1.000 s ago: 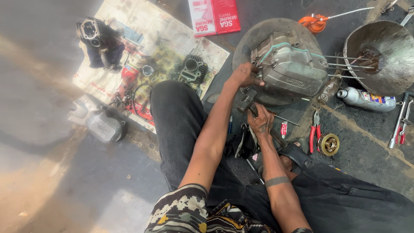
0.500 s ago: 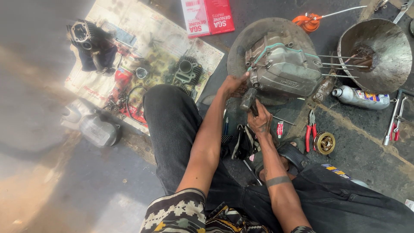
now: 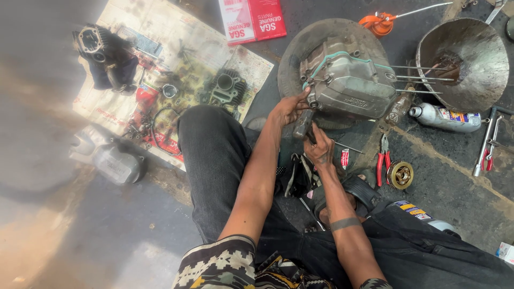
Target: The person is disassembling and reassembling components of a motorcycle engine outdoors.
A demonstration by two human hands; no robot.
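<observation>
A grey engine case (image 3: 348, 80) with long studs sticking out to the right lies on a worn tyre (image 3: 300, 48). My left hand (image 3: 289, 108) grips the case's near left edge with its fingers. My right hand (image 3: 319, 147) sits just below it, closed on a dark tool handle (image 3: 303, 124) that points up at the case's lower left corner. Both forearms reach forward over my dark trousers.
A metal bowl (image 3: 482, 43) and a spray can (image 3: 444, 118) lie at the right, with red pliers (image 3: 383, 160) and a round gear part (image 3: 400, 174) nearer. A dirty sheet (image 3: 176, 69) at the left carries a cylinder (image 3: 227, 88) and small parts. A red-and-white box (image 3: 251, 18) lies at the top.
The view has shifted slightly. My left hand has stayed on the case edge and my right hand has stayed on the tool under it, with only small movement.
</observation>
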